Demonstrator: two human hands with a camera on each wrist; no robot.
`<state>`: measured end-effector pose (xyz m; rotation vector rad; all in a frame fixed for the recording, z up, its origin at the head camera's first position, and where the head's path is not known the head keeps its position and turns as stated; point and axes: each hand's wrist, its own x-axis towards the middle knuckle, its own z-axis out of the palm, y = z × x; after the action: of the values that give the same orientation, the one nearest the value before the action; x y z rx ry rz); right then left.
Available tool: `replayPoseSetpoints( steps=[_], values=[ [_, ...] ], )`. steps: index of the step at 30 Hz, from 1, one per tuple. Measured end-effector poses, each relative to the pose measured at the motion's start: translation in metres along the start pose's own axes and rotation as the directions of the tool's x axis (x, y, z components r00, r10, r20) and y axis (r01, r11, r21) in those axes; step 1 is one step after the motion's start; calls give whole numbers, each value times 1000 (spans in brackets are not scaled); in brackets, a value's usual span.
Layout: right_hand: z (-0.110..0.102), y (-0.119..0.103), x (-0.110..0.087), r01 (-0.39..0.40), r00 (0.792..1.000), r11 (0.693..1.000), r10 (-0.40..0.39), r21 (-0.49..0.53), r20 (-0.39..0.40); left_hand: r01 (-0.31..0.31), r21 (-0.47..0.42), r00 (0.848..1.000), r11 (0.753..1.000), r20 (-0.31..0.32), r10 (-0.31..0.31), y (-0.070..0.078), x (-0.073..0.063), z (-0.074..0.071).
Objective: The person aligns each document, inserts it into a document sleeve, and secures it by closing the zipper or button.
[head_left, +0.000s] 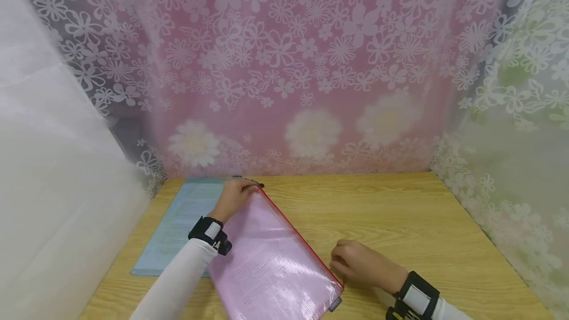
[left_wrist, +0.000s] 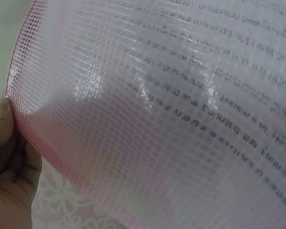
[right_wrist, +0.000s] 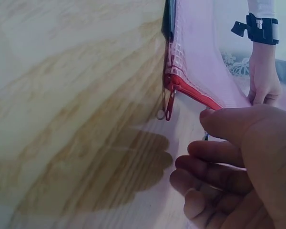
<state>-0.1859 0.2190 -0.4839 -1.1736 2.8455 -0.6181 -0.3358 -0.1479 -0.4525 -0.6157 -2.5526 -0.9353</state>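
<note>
A pink mesh zip pouch [head_left: 275, 260] with a red zip along its upper edge is raised at a slant, a printed sheet showing through it. At its far upper corner my left hand [head_left: 233, 199] pinches the edge between thumb and fingers. My right hand [head_left: 362, 263] is beside the near end of the zip, fingers loosely bent and holding nothing. In the right wrist view, a red zip pull [right_wrist: 170, 107] hangs from the pouch's corner just past my right thumb [right_wrist: 219, 121]. Small print shows reversed through the mesh in the left wrist view.
A blue zip pouch [head_left: 173, 236] with printed paper inside lies flat on the left of the wooden table [head_left: 400, 211], partly under the pink one. Flowered curtain [head_left: 306, 63] hangs behind the table, and sheeting closes off both sides.
</note>
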Motion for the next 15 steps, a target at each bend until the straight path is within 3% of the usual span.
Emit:
replayPoseSetpoints(
  steps=[5,15],
  values=[
    [3,0,-1,-46,999,999,46,7,22,23,-32,1000,999,21,-23,2,-1,6],
    [2,3,-1,-48,998,999,48,-7,32,48,-71,998,996,41,-45,2,-4,8]
  ],
)
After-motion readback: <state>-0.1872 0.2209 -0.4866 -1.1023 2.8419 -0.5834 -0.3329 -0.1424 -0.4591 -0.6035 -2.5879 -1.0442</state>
